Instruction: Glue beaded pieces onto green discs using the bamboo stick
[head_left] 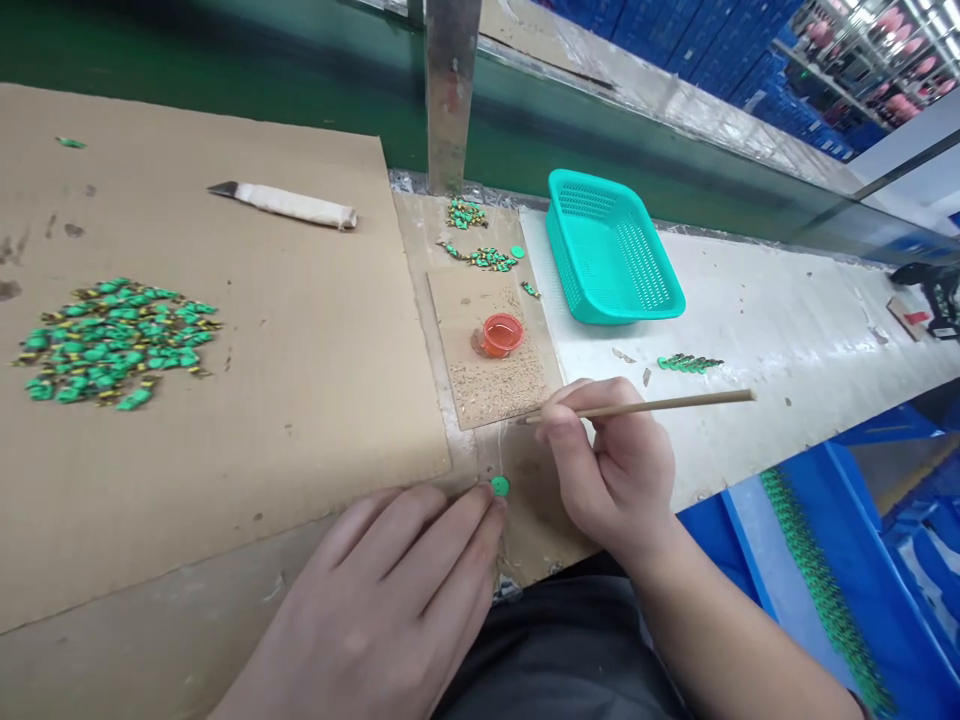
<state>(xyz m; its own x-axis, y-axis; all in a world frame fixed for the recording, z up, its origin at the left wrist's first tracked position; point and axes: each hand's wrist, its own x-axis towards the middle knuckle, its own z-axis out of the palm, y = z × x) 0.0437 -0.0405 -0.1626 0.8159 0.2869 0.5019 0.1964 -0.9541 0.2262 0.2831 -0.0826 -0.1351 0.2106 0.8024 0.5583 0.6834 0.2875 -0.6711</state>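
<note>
1. Closest to us is our left hand (397,590), with its fingers lying side by side. The fingertips pinch a small green disc (500,486) by its edge, over the brown worktop (547,530).
2. Our right hand (615,470) pinches a thin wooden stick (675,403) between thumb and fingers. The tip points left, near the edge of a brown board (457,325). We cannot tell if it touches.
3. The disc is small and flat, so we think it could drop if our left fingers hold too loosely, or pop out if they squeeze too hard.
4. A little red cup (502,336) sits on the board, past the stick. If our right hand jerks forward, we could tip it over.
5. Tiny crumbs (491,392) lie near the cup. If the tip drags through them, they could stick and get onto the disc.
6. The back end pokes out near a row of green pieces (688,364). If we twist our wrist fast, it could knock them crooked.
</note>
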